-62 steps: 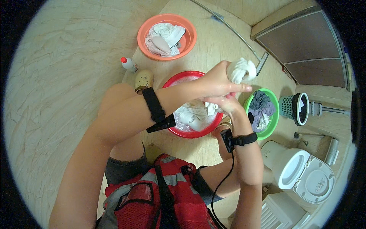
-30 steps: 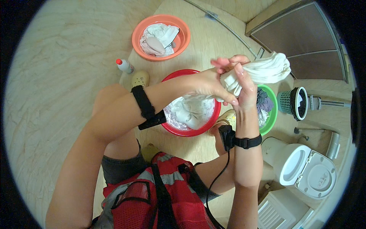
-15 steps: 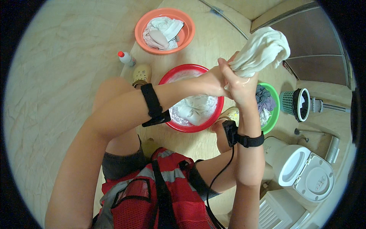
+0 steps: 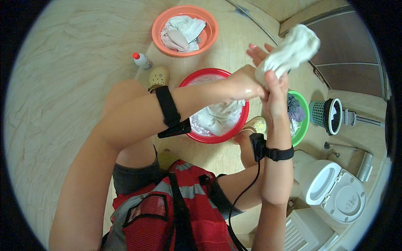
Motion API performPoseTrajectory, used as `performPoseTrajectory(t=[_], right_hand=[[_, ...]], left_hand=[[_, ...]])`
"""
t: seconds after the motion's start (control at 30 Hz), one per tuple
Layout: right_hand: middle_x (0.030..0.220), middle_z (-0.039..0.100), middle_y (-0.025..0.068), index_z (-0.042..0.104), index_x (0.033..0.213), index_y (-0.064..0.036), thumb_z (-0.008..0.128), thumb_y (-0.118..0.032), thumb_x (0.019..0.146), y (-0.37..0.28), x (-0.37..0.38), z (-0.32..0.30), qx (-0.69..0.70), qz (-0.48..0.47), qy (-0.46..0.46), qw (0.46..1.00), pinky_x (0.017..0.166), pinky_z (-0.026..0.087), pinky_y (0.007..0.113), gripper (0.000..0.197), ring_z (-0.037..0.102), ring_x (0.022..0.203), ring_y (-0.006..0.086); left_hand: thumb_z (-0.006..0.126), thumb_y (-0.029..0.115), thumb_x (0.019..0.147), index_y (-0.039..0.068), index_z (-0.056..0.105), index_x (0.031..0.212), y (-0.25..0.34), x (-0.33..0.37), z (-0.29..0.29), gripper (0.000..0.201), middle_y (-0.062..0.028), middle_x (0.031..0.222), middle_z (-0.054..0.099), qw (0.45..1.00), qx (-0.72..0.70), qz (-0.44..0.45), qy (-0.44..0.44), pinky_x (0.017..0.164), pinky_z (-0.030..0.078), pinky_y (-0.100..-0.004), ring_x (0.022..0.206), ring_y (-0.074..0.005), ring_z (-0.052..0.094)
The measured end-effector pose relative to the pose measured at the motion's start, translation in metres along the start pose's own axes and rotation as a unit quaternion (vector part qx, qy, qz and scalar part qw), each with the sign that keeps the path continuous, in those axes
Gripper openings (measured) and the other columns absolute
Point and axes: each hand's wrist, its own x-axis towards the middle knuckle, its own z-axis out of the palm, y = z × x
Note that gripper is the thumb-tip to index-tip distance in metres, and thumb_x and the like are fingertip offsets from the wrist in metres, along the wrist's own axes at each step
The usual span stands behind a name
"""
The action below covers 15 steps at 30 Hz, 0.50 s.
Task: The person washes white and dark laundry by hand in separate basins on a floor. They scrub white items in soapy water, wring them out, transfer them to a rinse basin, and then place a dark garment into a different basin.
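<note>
A wet white cloth [image 4: 291, 50], bunched into a thick roll, rises above my hands at upper right, its outline smeared by motion. My left hand [image 4: 248, 81] is closed around its lower end. Against the cloth is my right hand [image 4: 275, 90], its thumb on the near side and its fingers stretched out apart on the far side. Beneath my left forearm stands a red basin [image 4: 241, 128] with sudsy water and white fabric [image 4: 214, 119] in it. I cannot tell whether that fabric joins the cloth in my hands.
An orange basin [image 4: 155, 37] with pale laundry stands at the back, near a white bottle [image 4: 143, 61] with a red cap. To the right are a green basin [image 4: 306, 121] with grey and white clothes, a waste basket [image 4: 319, 113] and a toilet [image 4: 324, 183].
My right hand has loosened from its grip, and its fingers now stretch out. The cloth has shifted and stands narrower. White fabric in the red basin sits higher at its right side.
</note>
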Motion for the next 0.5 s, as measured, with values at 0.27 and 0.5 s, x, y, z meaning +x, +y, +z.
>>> performPoseTrajectory(t=[0.27, 0.5], right_hand=[[0.089, 0.063, 0.0063, 0.056, 0.104, -0.0008, 0.068, -0.008, 0.073, 0.06, -0.022, -0.003, -0.122, 0.189, -0.127, 0.966, 0.074, 0.047, 0.028, 0.035, 0.059, 0.079, 0.0138], [0.088, 0.062, 0.0047, 0.058, 0.095, 0.0009, 0.059, 0.004, 0.07, 0.056, -0.009, -0.005, -0.092, 0.202, 0.118, 0.968, 0.073, 0.046, 0.024, 0.025, 0.059, 0.081, 0.0137]], left_hand=[[0.06, 0.008, 0.073, 0.013, 0.046, 0.063, 0.021, 0.007, -0.034, 0.018, 0.004, 0.048, 0.036, 0.933, -0.351, -0.041, 0.069, 0.05, 0.038, -0.0246, 0.042, -0.0101, 0.035], [0.061, 0.025, 0.079, 0.006, 0.053, 0.089, 0.02, 0.0, -0.051, 0.023, -0.0069, 0.079, 0.059, 0.865, -0.414, -0.024, 0.281, 0.083, 0.045, -0.0361, 0.079, -0.0208, 0.059]])
